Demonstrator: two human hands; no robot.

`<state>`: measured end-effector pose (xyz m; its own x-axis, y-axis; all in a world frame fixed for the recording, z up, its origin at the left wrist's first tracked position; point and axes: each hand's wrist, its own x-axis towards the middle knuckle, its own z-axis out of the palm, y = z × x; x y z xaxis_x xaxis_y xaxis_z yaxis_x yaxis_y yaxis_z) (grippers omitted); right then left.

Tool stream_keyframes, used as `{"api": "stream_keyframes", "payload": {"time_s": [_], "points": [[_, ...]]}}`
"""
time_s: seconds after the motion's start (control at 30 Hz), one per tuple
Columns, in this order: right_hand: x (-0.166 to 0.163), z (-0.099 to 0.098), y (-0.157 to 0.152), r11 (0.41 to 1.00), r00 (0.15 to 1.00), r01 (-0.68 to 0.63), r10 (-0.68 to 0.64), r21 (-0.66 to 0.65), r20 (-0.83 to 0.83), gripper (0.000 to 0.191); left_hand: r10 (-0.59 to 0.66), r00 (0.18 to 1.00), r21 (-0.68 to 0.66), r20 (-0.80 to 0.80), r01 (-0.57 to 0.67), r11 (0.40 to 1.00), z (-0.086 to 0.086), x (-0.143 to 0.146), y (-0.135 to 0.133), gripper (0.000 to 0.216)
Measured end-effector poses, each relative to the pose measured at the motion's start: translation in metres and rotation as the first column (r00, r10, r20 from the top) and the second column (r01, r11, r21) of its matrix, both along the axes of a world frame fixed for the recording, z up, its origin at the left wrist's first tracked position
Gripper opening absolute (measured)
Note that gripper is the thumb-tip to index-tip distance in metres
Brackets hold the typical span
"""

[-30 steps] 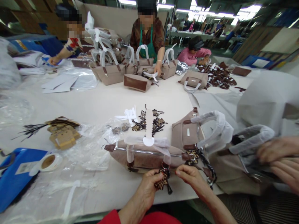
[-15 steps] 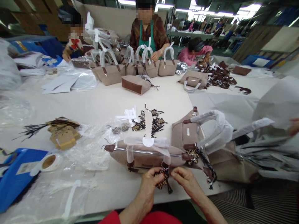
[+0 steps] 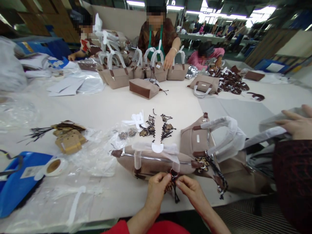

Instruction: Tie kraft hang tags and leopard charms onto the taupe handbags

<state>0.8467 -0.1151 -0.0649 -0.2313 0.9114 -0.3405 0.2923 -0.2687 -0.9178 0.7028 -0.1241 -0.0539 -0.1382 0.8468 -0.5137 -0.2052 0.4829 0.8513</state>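
A beige handbag (image 3: 151,161) with brown trim, a silver zipper and white-wrapped handles lies before me at the table's near edge. At its front handle base hangs a leopard-print charm (image 3: 168,186) with a black cord tassel (image 3: 175,195). My left hand (image 3: 158,189) is closed in a pinch at the charm's top, covering part of it. From the other side, my right hand (image 3: 192,191) pinches the black cord close to the handle base. A second beige handbag (image 3: 192,141) stands to the right, with another leopard-print charm (image 3: 201,164) beside it.
Beyond the bag lie several charms (image 3: 168,127) around a pale strip (image 3: 158,128). To the left are tan cards (image 3: 69,141), clear plastic (image 3: 97,159), a tape roll (image 3: 54,166) and a blue bin (image 3: 19,182). At right a co-worker's hand (image 3: 297,125) reaches in.
My left fingers have moved up from the charm's body to its top. A co-worker's hand and dark sleeve have come further in at the right. The person opposite has reached across the bags.
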Motion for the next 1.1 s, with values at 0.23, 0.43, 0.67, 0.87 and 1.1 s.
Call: {"api": "stream_keyframes", "payload": {"time_s": [0.23,0.43,0.67,0.87,1.1], "points": [[-0.001,0.004,-0.006,1.000,1.000,-0.003,0.003,-0.018,0.014,0.038,0.018,0.987,0.069,-0.159,-0.007,0.998,0.003,-0.001,0.003,0.016],[-0.002,0.008,-0.009,1.000,0.999,0.018,-0.017,-0.018,0.030,0.038,-0.005,0.988,0.049,-0.155,0.012,0.999,0.003,-0.001,0.003,0.015],[-0.005,0.012,-0.005,0.999,0.997,0.050,-0.051,0.014,0.057,0.038,0.019,0.987,0.055,-0.158,-0.011,0.998,0.004,0.006,0.008,0.020],[-0.006,0.010,-0.011,0.998,0.998,0.056,-0.056,0.005,0.033,0.037,0.045,0.975,0.120,-0.218,-0.019,0.993,0.005,0.000,0.001,0.015],[-0.003,0.004,-0.022,0.978,0.971,0.179,-0.193,-0.106,-0.141,0.036,0.112,0.994,0.078,-0.005,-0.112,0.991,0.007,-0.010,0.001,0.018]]}}
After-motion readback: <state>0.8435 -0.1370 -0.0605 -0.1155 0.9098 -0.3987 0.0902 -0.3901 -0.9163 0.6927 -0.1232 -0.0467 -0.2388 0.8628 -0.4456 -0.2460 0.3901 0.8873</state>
